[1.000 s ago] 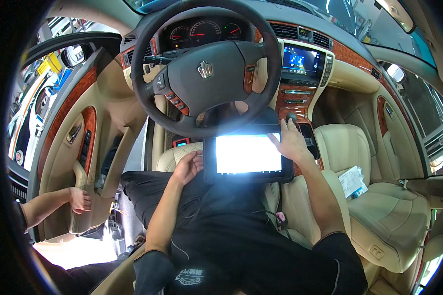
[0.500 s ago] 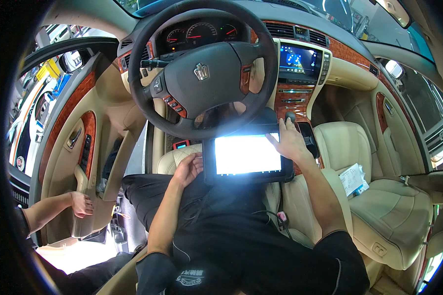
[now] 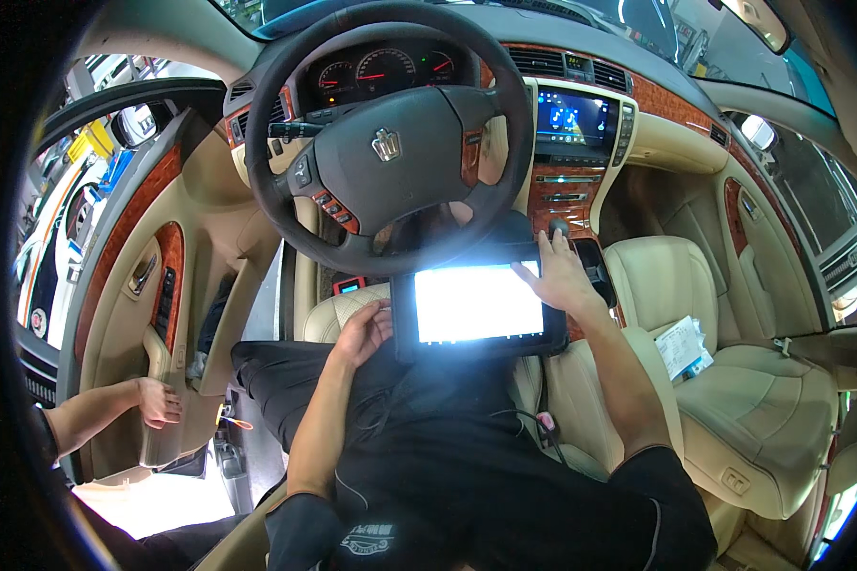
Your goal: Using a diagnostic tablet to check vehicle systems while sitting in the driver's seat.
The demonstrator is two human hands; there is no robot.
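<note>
I sit in the driver's seat with a black tablet on my lap, its screen glowing white. My left hand holds the tablet's left edge with curled fingers. My right hand grips the upper right corner, fingers lying over the frame. A dark cable runs down from the tablet over my black shirt. The black steering wheel is just above the tablet.
The driver's door stands open at left, and another person's hand rests on its beige panel. A lit centre screen sits in the wood-trimmed dash. Papers lie on the beige passenger seat.
Almost nothing differs: both hands stay on the tablet, and the other person's hand keeps its place on the door.
</note>
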